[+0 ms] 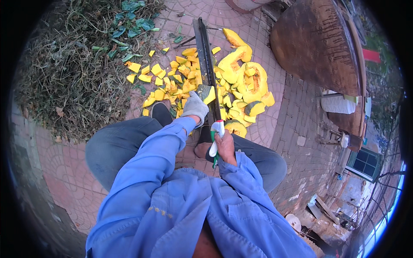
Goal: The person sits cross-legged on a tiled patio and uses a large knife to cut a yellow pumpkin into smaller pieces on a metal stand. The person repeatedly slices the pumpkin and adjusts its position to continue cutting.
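Note:
My left hand (196, 108), in a grey work glove, rests on a green-skinned pumpkin piece (204, 92) that lies against the long metal cutter (206, 64). Bare, my right hand (226, 144) is closed on a white glove with green trim (217, 129) at the cutter's near end; what else it grips there is hidden. Cut yellow pumpkin chunks (158, 70) lie in a loose heap left of the cutter. To its right lie larger pumpkin slices (255, 82), some curved around the seed hollow, among smaller pieces.
Dry vines (74, 64) are heaped at the left, with green leaves (132, 24) at the top. A large brown curved object (319, 42) stands at the upper right. A small wooden stool (330, 140) and scrap wood (327, 209) are farther right. My knees flank the cutter's near end.

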Demonstrator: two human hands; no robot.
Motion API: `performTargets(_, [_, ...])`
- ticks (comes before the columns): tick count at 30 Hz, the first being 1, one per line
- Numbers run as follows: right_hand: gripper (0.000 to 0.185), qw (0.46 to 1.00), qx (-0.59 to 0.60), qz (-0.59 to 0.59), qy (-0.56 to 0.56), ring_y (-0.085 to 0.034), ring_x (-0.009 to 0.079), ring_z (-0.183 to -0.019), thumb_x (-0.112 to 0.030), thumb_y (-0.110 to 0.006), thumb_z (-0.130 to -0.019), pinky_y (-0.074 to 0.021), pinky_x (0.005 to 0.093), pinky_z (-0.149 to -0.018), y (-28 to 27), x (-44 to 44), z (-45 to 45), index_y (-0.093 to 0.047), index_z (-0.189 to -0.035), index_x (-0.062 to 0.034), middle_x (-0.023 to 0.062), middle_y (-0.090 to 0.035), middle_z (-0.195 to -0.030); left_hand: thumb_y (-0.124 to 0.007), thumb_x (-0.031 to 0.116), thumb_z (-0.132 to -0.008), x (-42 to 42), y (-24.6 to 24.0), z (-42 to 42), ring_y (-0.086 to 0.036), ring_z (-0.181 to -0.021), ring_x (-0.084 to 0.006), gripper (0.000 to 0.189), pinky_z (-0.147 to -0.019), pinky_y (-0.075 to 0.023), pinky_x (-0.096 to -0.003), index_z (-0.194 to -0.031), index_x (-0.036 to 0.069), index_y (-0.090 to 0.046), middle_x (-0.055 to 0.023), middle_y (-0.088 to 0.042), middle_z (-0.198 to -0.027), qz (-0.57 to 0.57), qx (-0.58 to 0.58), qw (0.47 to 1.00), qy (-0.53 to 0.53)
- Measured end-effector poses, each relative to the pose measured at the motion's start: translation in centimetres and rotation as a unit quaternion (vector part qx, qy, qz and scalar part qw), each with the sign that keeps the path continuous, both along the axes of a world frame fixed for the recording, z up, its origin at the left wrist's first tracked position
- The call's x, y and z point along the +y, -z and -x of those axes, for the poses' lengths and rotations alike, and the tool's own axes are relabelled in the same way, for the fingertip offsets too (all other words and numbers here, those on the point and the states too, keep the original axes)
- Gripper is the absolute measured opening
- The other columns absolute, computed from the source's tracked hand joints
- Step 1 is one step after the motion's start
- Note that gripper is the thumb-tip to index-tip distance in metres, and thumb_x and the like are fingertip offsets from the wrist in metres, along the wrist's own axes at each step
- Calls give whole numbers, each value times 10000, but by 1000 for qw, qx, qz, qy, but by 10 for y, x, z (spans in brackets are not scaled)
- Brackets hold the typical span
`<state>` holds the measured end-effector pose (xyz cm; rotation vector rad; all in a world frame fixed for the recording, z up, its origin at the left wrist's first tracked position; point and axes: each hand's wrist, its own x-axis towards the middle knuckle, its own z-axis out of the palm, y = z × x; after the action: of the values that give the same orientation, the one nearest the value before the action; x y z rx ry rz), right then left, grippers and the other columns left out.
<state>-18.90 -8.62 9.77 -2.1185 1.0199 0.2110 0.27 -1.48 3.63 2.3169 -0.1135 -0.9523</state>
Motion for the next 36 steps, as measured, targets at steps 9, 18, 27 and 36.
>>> performTargets(9, [322,991,-15,-129,-6,-657,153,-770,-173,-673,-974,-515,325,-679,-129,-38,-13,-648,-1218,36,99,-715,-921,-582,156,-916,9,-10,-6,-674,-1139,-421,661,-931,-558,-494,-1516,-25,-373,-273,-585,-1319,1,-90,989,120])
performTargets(18, [289,998,9,55,-28,-666,484,-921,-217,-671,-961,-521,497,-787,2,-6,15,-593,-1081,34,300,-681,-948,-585,157,-932,-1,-3,-14,-675,-1140,-451,598,-957,-554,-511,-1472,-17,-397,-262,-594,-1341,-21,-51,991,122])
performTargets(27, [355,998,-19,-57,-33,-717,361,-858,-239,-703,-935,-537,435,-748,-96,-35,0,-649,-1113,64,252,-714,-934,-587,121,-917,13,3,-23,-632,-1236,-414,471,-1024,-521,-480,-1368,-3,-525,-266,-612,-1347,48,-102,971,212])
performTargets(36, [313,999,-23,23,-41,-682,450,-915,-231,-679,-944,-526,493,-796,-35,-18,4,-616,-1078,45,285,-696,-944,-619,87,-896,-4,-19,-43,-677,-1133,-429,332,-952,-554,-487,-1215,-5,-617,-277,-690,-1175,-1,-106,950,294])
